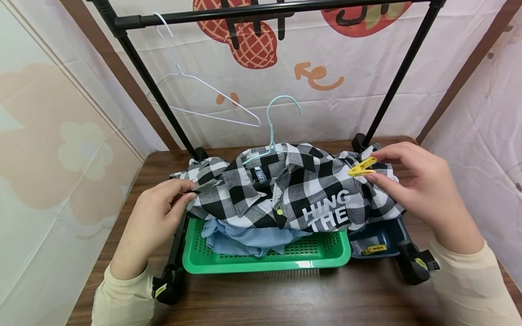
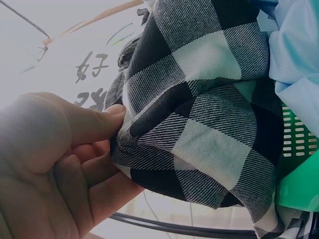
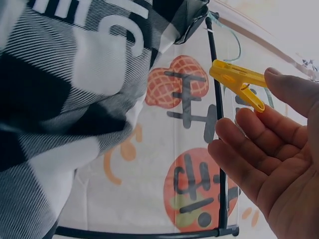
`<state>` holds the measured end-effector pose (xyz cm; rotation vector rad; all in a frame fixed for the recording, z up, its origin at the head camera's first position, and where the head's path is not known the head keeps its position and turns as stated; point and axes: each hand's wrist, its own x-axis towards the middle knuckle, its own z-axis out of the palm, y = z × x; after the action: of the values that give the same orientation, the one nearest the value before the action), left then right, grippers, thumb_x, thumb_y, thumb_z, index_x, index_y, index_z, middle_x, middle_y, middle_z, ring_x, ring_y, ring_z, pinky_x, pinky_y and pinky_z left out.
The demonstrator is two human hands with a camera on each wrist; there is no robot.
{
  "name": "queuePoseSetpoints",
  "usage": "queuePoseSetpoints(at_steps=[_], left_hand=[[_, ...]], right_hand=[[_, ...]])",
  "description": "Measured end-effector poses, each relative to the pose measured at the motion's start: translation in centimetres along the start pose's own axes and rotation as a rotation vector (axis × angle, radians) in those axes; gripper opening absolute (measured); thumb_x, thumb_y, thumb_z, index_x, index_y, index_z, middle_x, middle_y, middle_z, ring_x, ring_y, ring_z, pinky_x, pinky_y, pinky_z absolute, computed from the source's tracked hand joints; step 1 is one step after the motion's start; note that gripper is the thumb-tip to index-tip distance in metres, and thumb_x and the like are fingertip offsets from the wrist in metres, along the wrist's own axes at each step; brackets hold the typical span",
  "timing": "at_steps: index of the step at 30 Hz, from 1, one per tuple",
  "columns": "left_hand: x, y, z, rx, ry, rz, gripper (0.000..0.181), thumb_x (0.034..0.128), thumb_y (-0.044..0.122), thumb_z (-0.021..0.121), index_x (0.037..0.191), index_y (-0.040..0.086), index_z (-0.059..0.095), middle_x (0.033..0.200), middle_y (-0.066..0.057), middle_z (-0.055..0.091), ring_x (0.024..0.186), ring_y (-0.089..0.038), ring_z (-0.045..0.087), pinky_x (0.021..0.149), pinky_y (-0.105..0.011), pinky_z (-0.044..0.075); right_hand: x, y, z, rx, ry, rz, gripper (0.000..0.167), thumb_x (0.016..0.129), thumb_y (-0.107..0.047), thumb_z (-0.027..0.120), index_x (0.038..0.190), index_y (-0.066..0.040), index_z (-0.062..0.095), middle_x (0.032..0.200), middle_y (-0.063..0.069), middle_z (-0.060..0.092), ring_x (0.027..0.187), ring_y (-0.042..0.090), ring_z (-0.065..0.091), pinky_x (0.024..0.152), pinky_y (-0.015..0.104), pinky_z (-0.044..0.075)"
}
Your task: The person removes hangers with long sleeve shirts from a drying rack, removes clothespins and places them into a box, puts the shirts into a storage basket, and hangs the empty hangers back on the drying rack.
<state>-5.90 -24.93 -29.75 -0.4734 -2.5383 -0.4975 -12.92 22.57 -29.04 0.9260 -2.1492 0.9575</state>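
A black-and-white checked shirt [image 1: 228, 194] with white lettering lies across a green basket [image 1: 267, 267], a mint-green hanger [image 1: 272, 127] inside its collar. My left hand [image 1: 157, 217] pinches the shirt's fabric at its left side between thumb and fingers. In the left wrist view that hand [image 2: 65, 159] grips a fold of the checked cloth [image 2: 209, 149]. Over the shirt's right shoulder, my right hand [image 1: 420, 190] holds a yellow clothespin [image 1: 362, 167] by its handle ends. The right wrist view shows the clothespin [image 3: 237, 82] between thumb and finger, apart from the shirt.
Light blue cloth [image 1: 248, 237] lies in the green basket. A dark blue bin [image 1: 381, 237] at its right holds another yellow clothespin [image 1: 374, 249]. Behind stands a black clothes rack [image 1: 261, 11], with a white wire hanger [image 1: 204, 83] hanging at its left end.
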Motion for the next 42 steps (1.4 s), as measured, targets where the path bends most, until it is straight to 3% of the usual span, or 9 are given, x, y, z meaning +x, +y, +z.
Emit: queuePoseSetpoints(at_steps=[3,8,11,13,15,22,28,34,42], left_hand=[[0.1,0.0,0.0,-0.003,0.002,0.006,0.018,0.0908,0.003,0.076,0.107,0.011,0.073,0.092,0.003,0.069,0.068,-0.008,0.049,0.065,-0.019,0.037],[0.2,0.2,-0.1,-0.003,-0.001,0.001,0.018,0.0910,0.003,0.076,0.107,0.011,0.073,0.093,0.003,0.069,0.069,-0.008,0.049,0.065,-0.019,0.038],[0.1,0.2,-0.1,-0.002,-0.004,-0.004,0.018,0.0911,0.003,0.076,0.107,0.011,0.073,0.093,0.003,0.069,0.069,-0.009,0.049,0.066,-0.019,0.038],[0.1,0.3,0.0,-0.003,-0.004,-0.002,0.018,0.0912,0.003,0.075,0.107,0.011,0.073,0.093,0.003,0.069,0.069,-0.009,0.049,0.066,-0.019,0.038],[0.1,0.2,0.1,-0.004,-0.004,0.001,0.018,0.0911,0.003,0.076,0.107,0.011,0.073,0.093,0.003,0.069,0.069,-0.008,0.049,0.066,-0.019,0.038],[0.2,0.0,0.2,0.001,0.000,0.001,0.018,0.0907,0.003,0.076,0.107,0.010,0.073,0.094,0.002,0.070,0.071,-0.009,0.052,0.067,-0.020,0.040],[0.0,0.2,0.2,0.002,-0.003,-0.012,0.018,0.0914,0.004,0.076,0.107,0.012,0.073,0.093,0.003,0.069,0.071,-0.009,0.051,0.067,-0.021,0.039],[-0.1,0.2,0.1,0.007,0.002,-0.014,0.018,0.0914,0.004,0.076,0.106,0.013,0.073,0.090,0.005,0.067,0.069,-0.009,0.049,0.066,-0.020,0.038],[-0.2,0.2,0.2,0.020,0.028,-0.013,0.018,0.0901,0.002,0.076,0.105,0.011,0.073,0.092,0.002,0.068,0.071,-0.010,0.050,0.067,-0.020,0.038]], right_hand=[[-0.7,0.4,-0.3,0.010,0.022,0.021,0.031,0.082,-0.016,0.087,0.106,-0.001,0.075,0.101,0.011,0.073,0.095,-0.005,0.059,0.085,0.008,0.044],[-1.7,1.3,-0.6,0.001,0.044,0.047,0.040,0.088,-0.033,0.083,0.107,0.001,0.075,0.098,0.012,0.072,0.094,-0.009,0.059,0.086,0.007,0.044],[-2.2,1.7,-0.8,-0.005,0.045,0.066,0.034,0.082,-0.015,0.088,0.109,0.001,0.075,0.100,0.011,0.072,0.092,-0.009,0.062,0.084,0.006,0.046],[-2.4,1.8,-1.0,-0.011,0.043,0.084,0.040,0.073,0.004,0.089,0.110,0.000,0.075,0.102,0.011,0.072,0.091,-0.008,0.064,0.081,0.004,0.048],[-2.7,1.9,-1.2,-0.029,0.041,0.103,0.047,0.067,0.012,0.088,0.110,0.000,0.075,0.103,0.011,0.073,0.091,-0.008,0.064,0.080,0.004,0.048],[-2.9,2.3,-1.7,-0.099,0.013,0.141,0.046,0.069,0.011,0.089,0.111,-0.001,0.075,0.104,0.007,0.072,0.092,-0.012,0.060,0.080,0.003,0.044],[-2.9,3.0,-1.9,-0.074,-0.014,0.151,0.051,0.064,0.018,0.087,0.110,0.000,0.074,0.104,0.000,0.071,0.092,-0.017,0.062,0.077,0.002,0.047],[-3.2,3.1,-2.2,-0.001,-0.087,0.240,0.048,0.072,0.014,0.086,0.113,-0.005,0.073,0.108,-0.014,0.068,0.091,-0.010,0.067,0.077,0.005,0.050],[-3.6,3.8,-2.3,0.098,-0.184,0.407,0.040,0.083,0.007,0.081,0.119,-0.008,0.070,0.108,-0.014,0.069,0.089,-0.006,0.068,0.074,0.007,0.052]])
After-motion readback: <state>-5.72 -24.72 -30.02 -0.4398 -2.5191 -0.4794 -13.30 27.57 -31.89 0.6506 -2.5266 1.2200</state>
